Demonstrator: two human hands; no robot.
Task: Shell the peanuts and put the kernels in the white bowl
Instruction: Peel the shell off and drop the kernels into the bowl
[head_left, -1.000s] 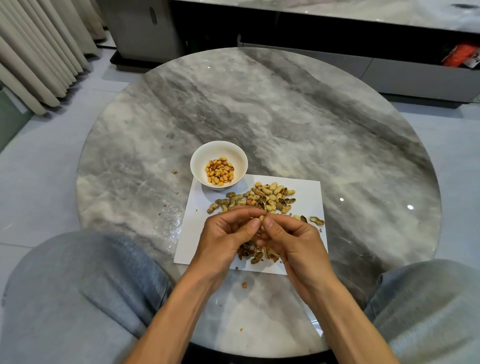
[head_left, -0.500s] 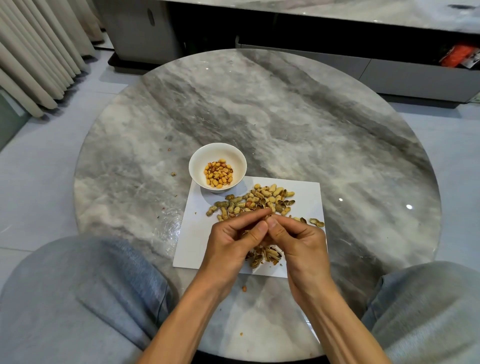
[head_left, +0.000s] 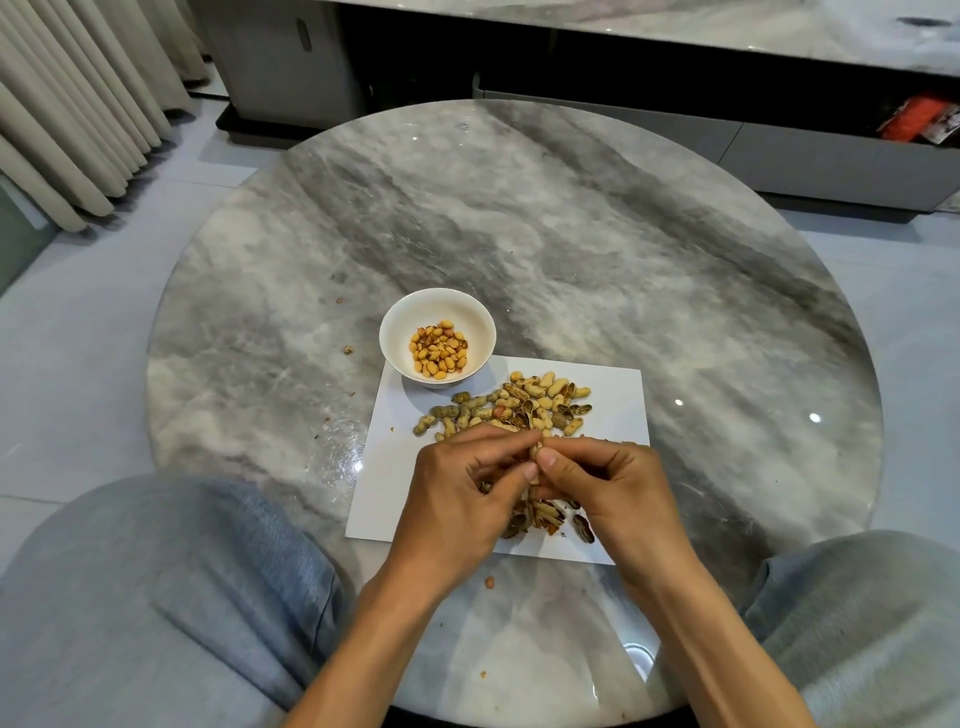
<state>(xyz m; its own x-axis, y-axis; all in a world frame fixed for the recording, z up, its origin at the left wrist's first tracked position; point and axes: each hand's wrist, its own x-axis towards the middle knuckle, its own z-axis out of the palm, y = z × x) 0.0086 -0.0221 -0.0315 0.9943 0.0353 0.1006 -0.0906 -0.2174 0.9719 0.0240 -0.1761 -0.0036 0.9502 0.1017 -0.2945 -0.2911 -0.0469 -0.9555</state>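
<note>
Surface: a round table (head_left: 571, 234) with a glossy grey-and-white marble top, filling the centre of the frame.
Paper: a white sheet (head_left: 613, 410) lies flat on it, lower centre.
Bowl: a white bowl (head_left: 400, 327) stands at the sheet's upper left corner, partly on the paper.
Crumbs: small shell bits (head_left: 347, 350) lie scattered on the bare marble left of the bowl; another crumb (head_left: 489, 582) lies just below the sheet's lower edge.
</note>
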